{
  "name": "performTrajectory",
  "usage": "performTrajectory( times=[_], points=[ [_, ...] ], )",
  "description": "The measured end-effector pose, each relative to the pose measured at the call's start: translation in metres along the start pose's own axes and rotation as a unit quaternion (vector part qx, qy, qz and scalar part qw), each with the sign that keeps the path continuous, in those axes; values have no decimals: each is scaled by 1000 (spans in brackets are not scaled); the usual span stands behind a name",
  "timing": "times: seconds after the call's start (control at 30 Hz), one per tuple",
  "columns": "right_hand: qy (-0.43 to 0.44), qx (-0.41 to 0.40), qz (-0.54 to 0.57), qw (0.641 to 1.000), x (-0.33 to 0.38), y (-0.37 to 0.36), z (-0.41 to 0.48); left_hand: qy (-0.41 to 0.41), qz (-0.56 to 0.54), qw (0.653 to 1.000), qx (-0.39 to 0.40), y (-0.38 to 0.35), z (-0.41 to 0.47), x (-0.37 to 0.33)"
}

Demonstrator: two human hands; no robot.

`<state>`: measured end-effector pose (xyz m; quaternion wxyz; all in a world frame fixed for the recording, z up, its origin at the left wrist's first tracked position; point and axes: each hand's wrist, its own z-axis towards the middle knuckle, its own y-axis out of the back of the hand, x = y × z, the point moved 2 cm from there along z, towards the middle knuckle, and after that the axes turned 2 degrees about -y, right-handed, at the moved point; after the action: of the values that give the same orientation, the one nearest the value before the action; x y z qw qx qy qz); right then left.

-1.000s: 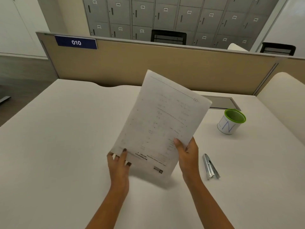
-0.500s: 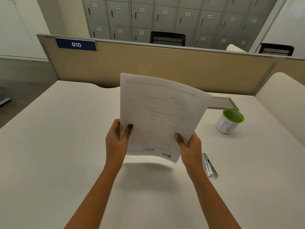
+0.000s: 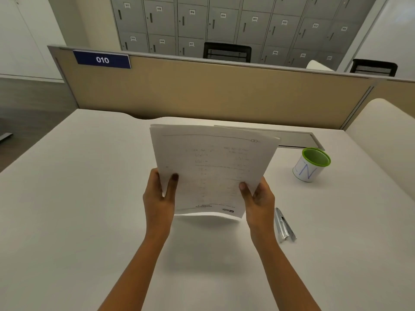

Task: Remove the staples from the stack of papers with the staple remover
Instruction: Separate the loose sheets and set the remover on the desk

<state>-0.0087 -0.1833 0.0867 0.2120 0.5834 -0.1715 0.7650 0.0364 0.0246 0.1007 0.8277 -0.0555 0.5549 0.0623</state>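
Note:
A white stack of papers [image 3: 213, 167] with faint print hangs above the white table [image 3: 78, 198], upside down to me, its far edge sagging away. My left hand [image 3: 159, 196] grips its left edge, thumb on top. My right hand [image 3: 258, 198] grips the right edge the same way. The metal staple remover [image 3: 284, 224] lies flat on the table just right of my right wrist, untouched. No staple can be made out on the sheets.
A white cup with a green rim and a blue "N" [image 3: 311, 164] stands at the right. A grey cable flap [image 3: 292, 139] sits at the desk's back edge under the beige partition [image 3: 224, 93]. A cream chair back [image 3: 386, 140] rises at far right.
The papers have swung from a tilted diagonal to square in front of me and dropped flatter. My left hand shifted from the bottom corner up to the left edge.

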Motion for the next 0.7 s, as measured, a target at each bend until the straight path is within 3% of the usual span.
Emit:
performTrajectory(
  times=[0.47,0.7],
  points=[
    [-50,-6,-21,999,-20,1,-9,28,16,999,25,-2,-7,11],
    [-96,37,-50,993,-39,14,-14,67,2,998,13,5,-6,27]
  ],
)
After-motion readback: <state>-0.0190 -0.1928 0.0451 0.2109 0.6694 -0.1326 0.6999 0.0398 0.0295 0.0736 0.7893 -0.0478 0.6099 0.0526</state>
